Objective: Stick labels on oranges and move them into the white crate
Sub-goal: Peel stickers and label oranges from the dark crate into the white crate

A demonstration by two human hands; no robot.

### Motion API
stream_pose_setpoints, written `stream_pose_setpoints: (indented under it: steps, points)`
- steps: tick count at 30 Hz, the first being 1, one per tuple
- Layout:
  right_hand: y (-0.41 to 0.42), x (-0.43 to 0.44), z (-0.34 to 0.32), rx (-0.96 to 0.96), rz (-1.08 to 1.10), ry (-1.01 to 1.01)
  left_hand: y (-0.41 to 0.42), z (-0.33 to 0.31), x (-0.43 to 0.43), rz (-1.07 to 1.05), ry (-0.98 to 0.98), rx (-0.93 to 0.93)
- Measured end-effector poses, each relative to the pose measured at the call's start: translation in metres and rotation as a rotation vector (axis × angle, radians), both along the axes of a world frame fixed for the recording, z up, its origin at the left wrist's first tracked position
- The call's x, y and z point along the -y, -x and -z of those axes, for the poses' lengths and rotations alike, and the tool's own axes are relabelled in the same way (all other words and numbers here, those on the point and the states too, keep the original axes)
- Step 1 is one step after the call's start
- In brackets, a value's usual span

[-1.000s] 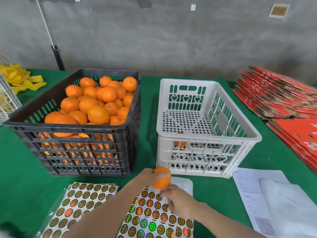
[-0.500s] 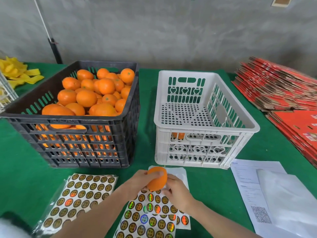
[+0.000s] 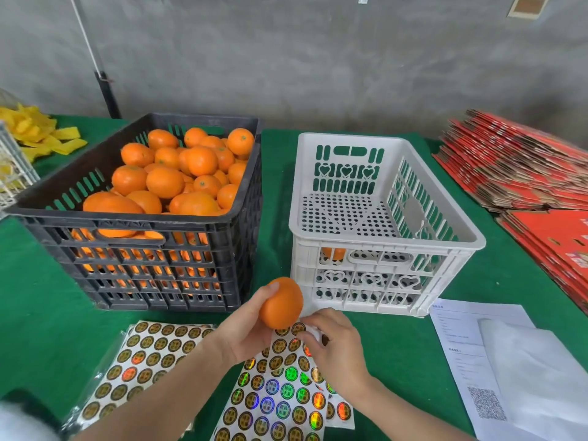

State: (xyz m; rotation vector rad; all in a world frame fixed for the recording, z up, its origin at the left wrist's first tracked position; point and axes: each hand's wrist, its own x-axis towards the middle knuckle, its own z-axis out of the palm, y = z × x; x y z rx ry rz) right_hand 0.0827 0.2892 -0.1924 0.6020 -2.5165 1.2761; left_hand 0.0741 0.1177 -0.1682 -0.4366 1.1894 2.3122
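One orange (image 3: pixel 281 302) is gripped in the left hand (image 3: pixel 245 332), lower centre of frame, in front of the white crate (image 3: pixel 381 246). The right hand (image 3: pixel 337 348), just beside it, pinches a label (image 3: pixel 299 329) at the orange's underside, above the label sheet (image 3: pixel 280 399). The black crate (image 3: pixel 127 222), centre left, holds many oranges (image 3: pixel 165 183).

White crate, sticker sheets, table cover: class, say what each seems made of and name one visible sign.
White crate: moulded plastic, smooth and slightly glossy, judging by its uniform slots and heart cut-outs. Sticker sheets: probably foil-faced labels on a paper backing; they throw rainbow glints. Table cover: likely a felt-like green fabric; it looks matte, without shine.
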Motion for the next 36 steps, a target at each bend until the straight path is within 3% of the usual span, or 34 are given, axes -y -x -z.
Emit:
stream_pose_setpoints:
  steps: [8, 20, 22, 25, 27, 32, 36]
  points:
    - [0.001, 0.004, -0.013, -0.019, 0.032, 0.011, 0.003, -0.006, -0.001, 0.005, 0.027, -0.005]
    - [0.004, -0.002, -0.017, -0.302, -0.046, 0.048, 0.005, -0.015, 0.001, 0.005, -0.04, 0.111]
    - [0.002, -0.005, -0.026, -0.141, -0.051, 0.166, 0.004, -0.018, 0.002, 0.047, -0.035, 0.094]
    - [0.005, -0.008, -0.053, 0.323, -0.033, 0.427, 0.002, -0.017, 0.004, 0.04, 0.009, 0.031]
    - [0.012, -0.01, -0.07, 0.497, -0.053, 0.555, 0.001, -0.017, 0.004, 0.054, 0.077, -0.027]
    - [0.013, 0.004, -0.089, 0.57, -0.127, 0.445, 0.0, -0.017, 0.0, 0.105, 0.093, -0.086]
    - [0.012, 0.011, -0.089, 0.532, -0.062, 0.406, 0.001, -0.017, -0.002, 0.094, 0.071, -0.073]
